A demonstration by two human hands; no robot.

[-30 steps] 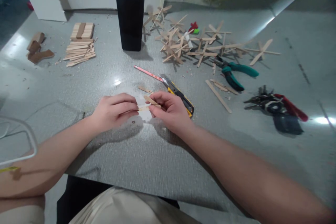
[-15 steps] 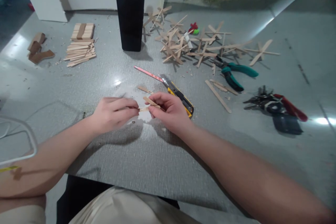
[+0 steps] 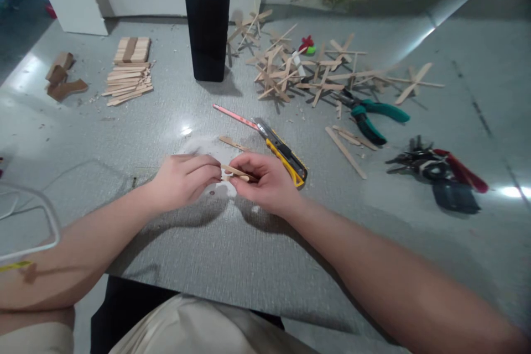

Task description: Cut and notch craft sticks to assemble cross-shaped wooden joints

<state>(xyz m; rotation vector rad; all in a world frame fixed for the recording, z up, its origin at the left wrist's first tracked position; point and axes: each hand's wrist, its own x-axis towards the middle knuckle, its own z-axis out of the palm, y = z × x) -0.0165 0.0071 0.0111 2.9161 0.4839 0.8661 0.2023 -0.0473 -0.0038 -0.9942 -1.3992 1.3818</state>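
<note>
My left hand (image 3: pixel 185 178) and my right hand (image 3: pixel 265 182) meet over the grey table, both pinched on small wooden craft sticks (image 3: pixel 237 172) held between the fingertips. The sticks lie low, just above a pale patch on the table. One loose stick (image 3: pixel 233 143) rests just beyond my hands. A yellow and black utility knife (image 3: pixel 284 154) with its blade out lies right behind my right hand.
A black phone (image 3: pixel 207 27) stands upright at the back. A heap of glued stick crosses (image 3: pixel 290 69) lies to its right, stacked sticks (image 3: pixel 128 77) to its left. Green-handled pliers (image 3: pixel 371 116), loose sticks (image 3: pixel 346 146) and a dark tool with a red handle (image 3: pixel 443 168) sit right.
The sticks in my fingers have tipped down from a raised crossed pose to lie flatter and closer together. Both hands shifted slightly toward each other.
</note>
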